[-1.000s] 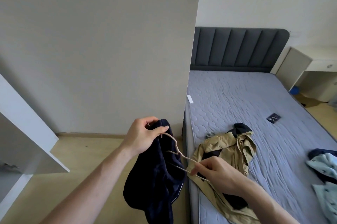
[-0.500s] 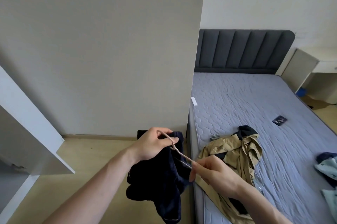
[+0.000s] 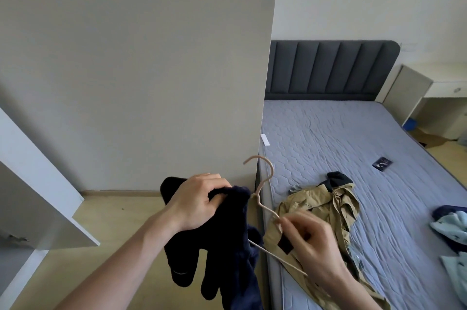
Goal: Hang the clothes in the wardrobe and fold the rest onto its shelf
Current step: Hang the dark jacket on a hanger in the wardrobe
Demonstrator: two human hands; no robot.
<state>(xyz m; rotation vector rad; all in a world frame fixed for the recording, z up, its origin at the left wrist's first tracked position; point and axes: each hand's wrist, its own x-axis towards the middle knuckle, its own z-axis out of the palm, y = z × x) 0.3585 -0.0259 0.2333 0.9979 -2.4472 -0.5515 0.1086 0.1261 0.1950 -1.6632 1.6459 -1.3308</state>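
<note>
At lower centre my left hand [image 3: 195, 202] grips a bunched dark navy garment [image 3: 227, 254]; its lower end runs off the bottom edge. My right hand [image 3: 313, 249], motion-blurred, pinches the beige hanger [image 3: 264, 198], whose bar partly vanishes behind the cloth. A khaki jacket [image 3: 326, 211] lies on the bed [image 3: 353, 148], lower right.

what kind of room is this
Most likely a bedroom. A bed with a padded headboard fills the right side, loose clothes such as a tan jacket lie on it, and an open white wardrobe door shows at the left.
</note>
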